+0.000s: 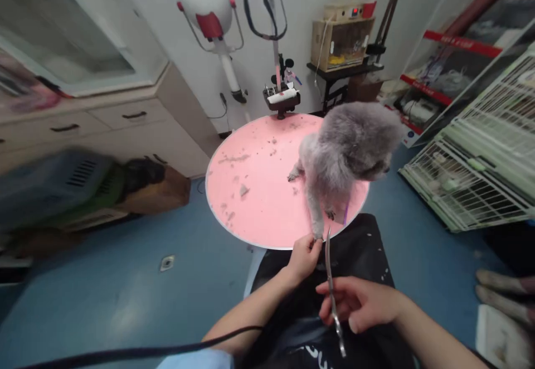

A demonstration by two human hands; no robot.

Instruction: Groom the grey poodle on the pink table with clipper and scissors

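A grey, fluffy dog (355,140) sits at the right side of a round pink grooming table (259,190), its head turned to the right. My left hand (304,256) is closed around one of its front paws at the table's near edge. In my right hand (361,302) is a pair of slim silver scissors (329,268), curved, with the blades pointing up toward the paw but apart from it. My right thumb and fingers are around the handle end. Clumps of cut grey fur (244,190) lie scattered on the table.
At the table's far edge stands a post with a tool tray (282,97). Behind it is a white dryer (207,1) on a stand. White wire cages (472,179) are at the right, a cabinet (104,129) at the left. A black apron (363,252) covers my lap.
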